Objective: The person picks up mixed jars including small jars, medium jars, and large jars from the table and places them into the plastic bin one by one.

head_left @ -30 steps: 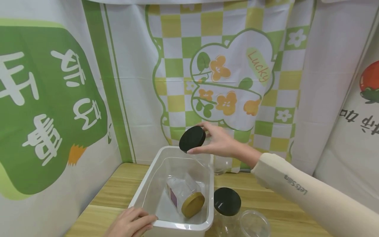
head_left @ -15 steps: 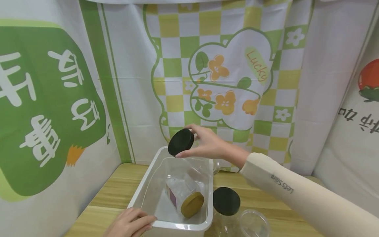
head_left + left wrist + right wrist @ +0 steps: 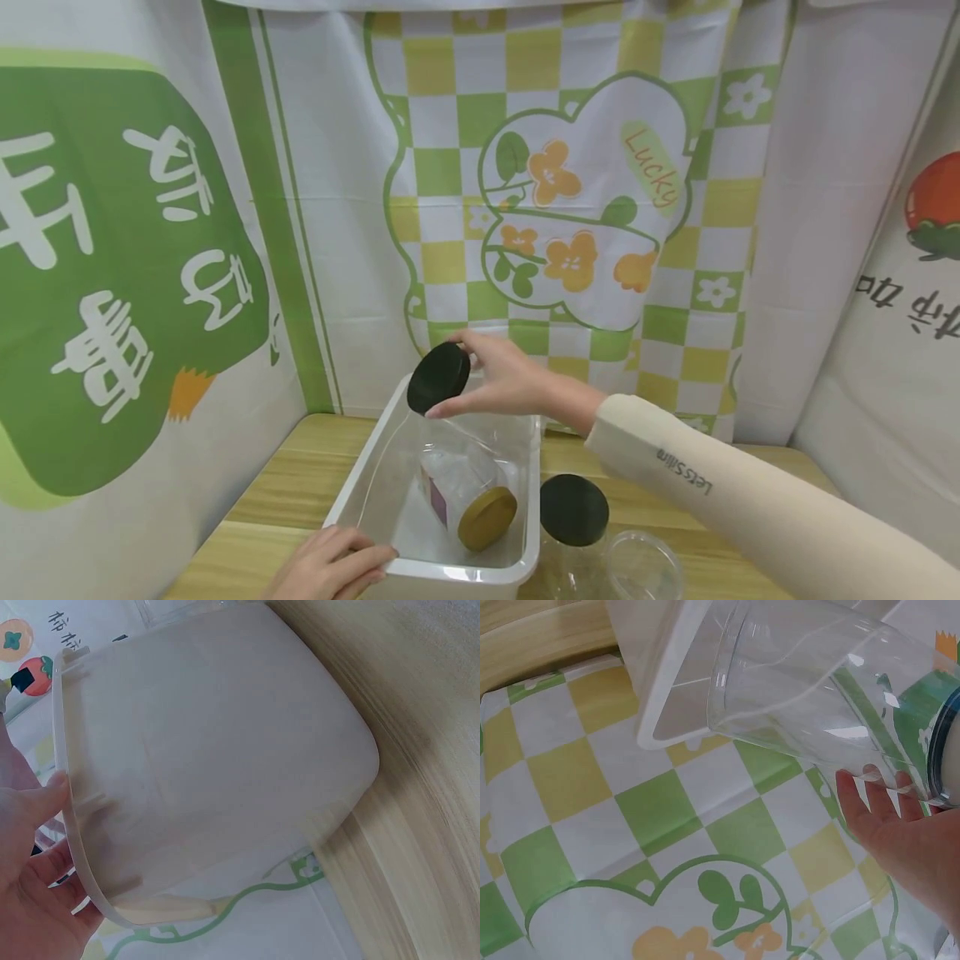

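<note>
My right hand (image 3: pixel 510 379) grips a clear plastic jar (image 3: pixel 802 682) near its black lid (image 3: pixel 438 379). The jar is tilted above the white bin (image 3: pixel 457 572), its clear body pointing down into it. With my left hand (image 3: pixel 330 562) I hold the bin's front-left rim; in the left wrist view the thumb lies on the rim's outer side. Inside the bin, another clear jar (image 3: pixel 467 475) lies on its side with its gold lid (image 3: pixel 487 518) facing me. The right palm is hidden from the head view.
On the wooden table (image 3: pixel 262 500), right of the bin, stands a clear jar with a black lid (image 3: pixel 574 508). A clear round plastic piece (image 3: pixel 645 567) is beside it. A checkered cloth (image 3: pixel 450 175) hangs behind the bin.
My right hand has carried the black-lidded jar left and slightly down, over the bin. The left hand stays on the rim, and the gold-lidded jar has not moved.
</note>
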`<state>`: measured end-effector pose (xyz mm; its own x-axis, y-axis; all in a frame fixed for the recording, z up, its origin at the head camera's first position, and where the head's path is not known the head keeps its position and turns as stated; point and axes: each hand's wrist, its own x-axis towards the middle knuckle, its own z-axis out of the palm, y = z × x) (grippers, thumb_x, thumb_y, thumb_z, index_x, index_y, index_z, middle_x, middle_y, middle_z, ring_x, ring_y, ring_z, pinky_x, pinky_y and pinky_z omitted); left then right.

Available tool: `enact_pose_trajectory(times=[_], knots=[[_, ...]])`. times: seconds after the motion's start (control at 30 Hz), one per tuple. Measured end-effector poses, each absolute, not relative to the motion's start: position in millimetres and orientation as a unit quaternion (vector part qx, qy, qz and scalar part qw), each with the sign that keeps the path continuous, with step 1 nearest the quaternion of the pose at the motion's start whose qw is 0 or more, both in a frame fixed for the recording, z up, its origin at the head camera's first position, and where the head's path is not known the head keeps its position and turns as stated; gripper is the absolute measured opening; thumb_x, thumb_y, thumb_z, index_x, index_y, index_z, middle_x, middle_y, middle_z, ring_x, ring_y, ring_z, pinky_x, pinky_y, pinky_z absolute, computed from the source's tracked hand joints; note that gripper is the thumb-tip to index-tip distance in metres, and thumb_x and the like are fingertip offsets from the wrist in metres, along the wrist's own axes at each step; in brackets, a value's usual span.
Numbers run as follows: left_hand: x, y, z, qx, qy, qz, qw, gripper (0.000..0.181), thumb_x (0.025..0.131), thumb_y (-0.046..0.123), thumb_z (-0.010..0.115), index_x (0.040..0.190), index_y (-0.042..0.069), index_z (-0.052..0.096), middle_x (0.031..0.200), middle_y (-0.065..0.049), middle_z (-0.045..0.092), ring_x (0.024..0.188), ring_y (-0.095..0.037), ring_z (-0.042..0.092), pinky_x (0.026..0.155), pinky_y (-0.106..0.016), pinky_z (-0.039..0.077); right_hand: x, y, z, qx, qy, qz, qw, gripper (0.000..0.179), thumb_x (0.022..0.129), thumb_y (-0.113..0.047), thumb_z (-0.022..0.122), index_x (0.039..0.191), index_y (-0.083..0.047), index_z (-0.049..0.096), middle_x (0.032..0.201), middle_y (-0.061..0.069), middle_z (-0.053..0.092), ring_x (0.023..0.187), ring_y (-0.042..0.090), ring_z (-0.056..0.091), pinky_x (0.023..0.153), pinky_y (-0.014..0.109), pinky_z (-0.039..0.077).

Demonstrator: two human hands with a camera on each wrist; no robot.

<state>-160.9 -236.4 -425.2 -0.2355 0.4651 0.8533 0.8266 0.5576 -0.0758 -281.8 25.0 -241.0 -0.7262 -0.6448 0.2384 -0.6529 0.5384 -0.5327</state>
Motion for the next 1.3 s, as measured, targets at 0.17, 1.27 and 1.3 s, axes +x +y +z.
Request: enact_pose_trajectory(times=[0.17, 1.27, 1.3], knots=[[-161.1, -236.1, -424.4, -0.427, -0.760, -0.200, 0.447, 0.038, 0.113, 0.037, 0.050, 0.097, 0.016, 0.077, 0.086, 0.010, 0.064, 0.073, -0.002, 0.053, 0.065, -0.012, 0.039, -280.3, 18.3, -247.3, 0.384, -0.874, 0.298, 0.005, 0.086, 0.081, -0.042, 0.093, 0.149, -0.013, 0.051, 0.137, 0.006, 0.064, 0.125, 0.031, 0.060, 0.104, 0.047, 0.050], [-162.9, -237.4, -424.1, -0.437, -0.760, -0.197, 0.438, 0.039, 0.113, 0.037, 0.050, 0.097, 0.015, 0.078, 0.087, 0.010, 0.065, 0.074, -0.001, 0.054, 0.066, -0.012, 0.039, -272.5, -2.4, -290.0, 0.418, -0.873, 0.244, -0.059, 0.087, 0.077, -0.041, 0.097, 0.147, -0.018, 0.052, 0.142, 0.002, 0.063, 0.134, 0.022, 0.058, 0.108, 0.036, 0.049], [-162.5, -237.1, -423.6, -0.438, -0.759, -0.199, 0.437, 0.038, 0.113, 0.036, 0.050, 0.097, 0.015, 0.078, 0.086, 0.010, 0.065, 0.073, -0.002, 0.054, 0.066, -0.012, 0.039, -272.4, -2.6, -290.6, 0.418, -0.874, 0.242, -0.059, 0.087, 0.076, -0.041, 0.098, 0.147, -0.018, 0.052, 0.141, 0.001, 0.063, 0.134, 0.021, 0.058, 0.107, 0.035, 0.049]])
